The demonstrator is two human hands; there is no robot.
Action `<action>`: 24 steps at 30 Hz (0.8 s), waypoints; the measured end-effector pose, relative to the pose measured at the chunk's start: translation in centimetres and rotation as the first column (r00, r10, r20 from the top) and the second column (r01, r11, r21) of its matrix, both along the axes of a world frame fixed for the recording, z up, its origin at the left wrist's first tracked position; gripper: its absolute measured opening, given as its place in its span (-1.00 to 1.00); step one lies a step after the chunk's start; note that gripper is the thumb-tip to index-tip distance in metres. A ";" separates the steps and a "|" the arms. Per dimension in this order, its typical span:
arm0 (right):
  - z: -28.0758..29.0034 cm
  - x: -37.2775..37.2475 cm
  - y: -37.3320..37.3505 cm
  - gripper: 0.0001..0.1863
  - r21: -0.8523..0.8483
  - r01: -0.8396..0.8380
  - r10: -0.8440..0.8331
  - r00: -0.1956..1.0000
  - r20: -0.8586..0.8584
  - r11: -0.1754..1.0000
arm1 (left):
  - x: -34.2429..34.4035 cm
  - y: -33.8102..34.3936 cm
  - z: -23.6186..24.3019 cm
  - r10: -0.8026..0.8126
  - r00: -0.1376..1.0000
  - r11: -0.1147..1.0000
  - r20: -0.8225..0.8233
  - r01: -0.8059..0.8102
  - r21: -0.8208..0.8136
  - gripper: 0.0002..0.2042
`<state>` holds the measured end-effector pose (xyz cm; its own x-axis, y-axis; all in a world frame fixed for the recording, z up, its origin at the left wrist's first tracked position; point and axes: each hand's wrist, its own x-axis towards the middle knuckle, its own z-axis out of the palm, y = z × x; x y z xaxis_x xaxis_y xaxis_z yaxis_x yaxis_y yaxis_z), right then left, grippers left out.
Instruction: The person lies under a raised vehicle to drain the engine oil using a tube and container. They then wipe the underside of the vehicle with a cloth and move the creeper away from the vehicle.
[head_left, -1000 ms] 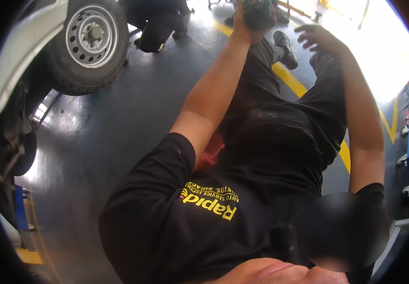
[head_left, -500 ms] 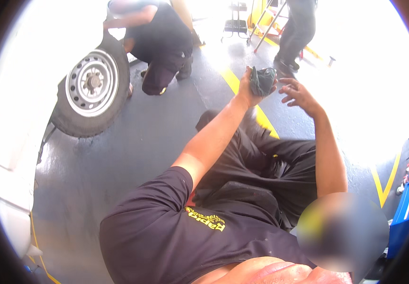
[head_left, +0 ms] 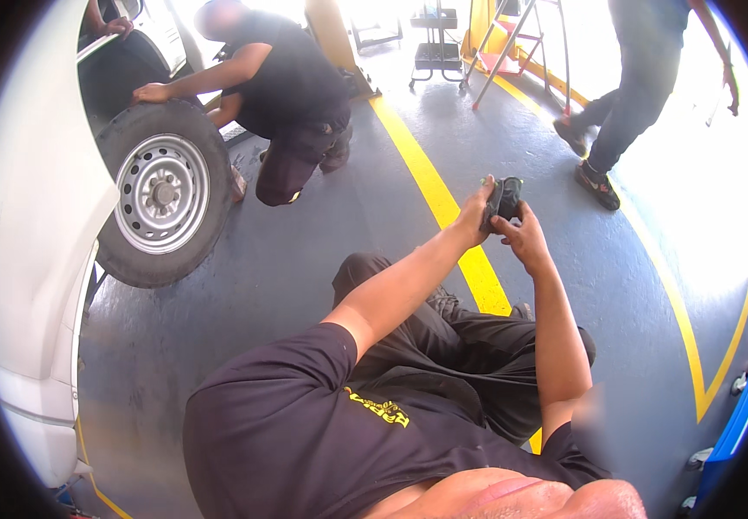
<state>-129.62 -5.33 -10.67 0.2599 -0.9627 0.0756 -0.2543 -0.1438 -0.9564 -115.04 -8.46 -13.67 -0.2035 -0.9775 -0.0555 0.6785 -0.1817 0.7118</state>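
Note:
Out in front of me, above my bent legs, both hands close on a dark grey-green crumpled rag [head_left: 505, 197]. My left hand [head_left: 475, 210] grips its left side, with the thumb up along the edge. On its lower right, my right hand [head_left: 523, 235] pinches with thumb and fingers. Whether anything lies wrapped inside the rag is hidden.
At the left, a wheel [head_left: 164, 195] stands against a white vehicle [head_left: 32, 259]. A crouching co-worker [head_left: 283, 78] has a hand on the tyre. Another person [head_left: 638, 78] walks at the right. Behind are a ladder [head_left: 512, 52] and a black trolley [head_left: 437, 52]; a blue cabinet [head_left: 737, 424] stands far right.
My right hand has come in from the open and taken hold of the rag. The rag is turned and a little lower. The co-worker now reaches over the tyre; the other person has stepped right.

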 end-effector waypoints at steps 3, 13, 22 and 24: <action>-2.0 -0.9 -1.6 -0.26 0.001 -0.017 0.017 1.000 -0.004 1.000 | -0.3 -0.4 0.1 -0.067 0.992 0.996 0.105 0.059 0.073 -0.53; -6.0 -0.9 -1.7 -0.30 0.083 -0.014 0.013 1.000 0.001 0.996 | 0.2 -2.1 -4.6 -0.082 0.862 0.992 0.501 0.024 0.121 -0.50; -13.4 -6.8 -2.1 -0.32 0.471 0.289 -0.438 0.865 0.246 0.834 | 4.9 -1.3 9.5 0.368 0.681 0.840 0.633 0.049 -0.541 -0.73; -13.7 -6.9 -3.2 -0.30 0.465 0.268 -0.436 0.848 0.301 0.843 | 5.5 2.7 18.9 0.745 0.494 0.370 0.448 0.254 -0.894 -0.79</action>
